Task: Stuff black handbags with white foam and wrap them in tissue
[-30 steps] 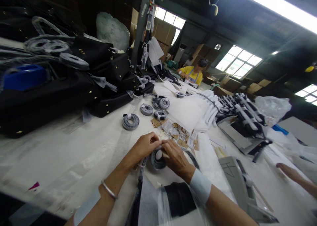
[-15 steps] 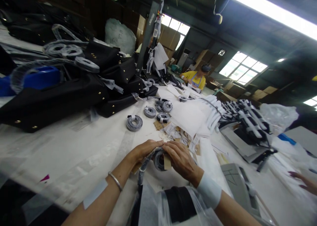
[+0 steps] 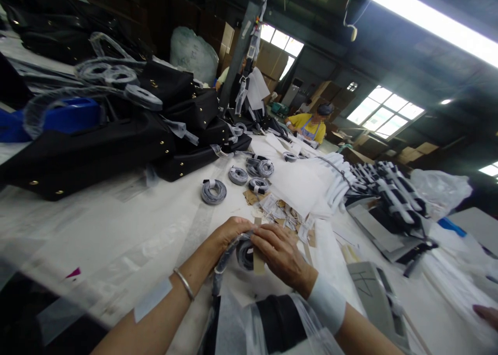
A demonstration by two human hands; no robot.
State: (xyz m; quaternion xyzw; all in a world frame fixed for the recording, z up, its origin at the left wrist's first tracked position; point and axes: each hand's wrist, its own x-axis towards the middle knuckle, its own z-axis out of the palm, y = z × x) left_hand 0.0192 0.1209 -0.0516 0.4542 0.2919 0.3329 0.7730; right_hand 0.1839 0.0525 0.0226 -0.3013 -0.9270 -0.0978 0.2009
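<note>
A dim, high-roofed workroom is spreading behind a long white table, and a person in yellow is working at its far end. From my head view, the table's near edge is slanting across the lower left toward my left forearm, with a pink scrap lying close to it. The coiled strap is sitting right in front of me, between my two hands, and its loose tail is trailing down toward my left wrist. My left hand is curling its fingers around the upper left of the coil, grasping the strap. My right hand is bending its fingers over the top right, grasping the coil together with a tan strip; some of my fingertips are hiding from sight.

On my left, a broad stretch of tabletop is giving me elbow room as far as the black bags. Ahead, finished-looking rolls and a pile of paper tags are crowding the space just past my knuckles. On my right, a grey machine is standing near my wrist, limiting that side. Below, a black bundle in clear wrap is lying between my forearms.
</note>
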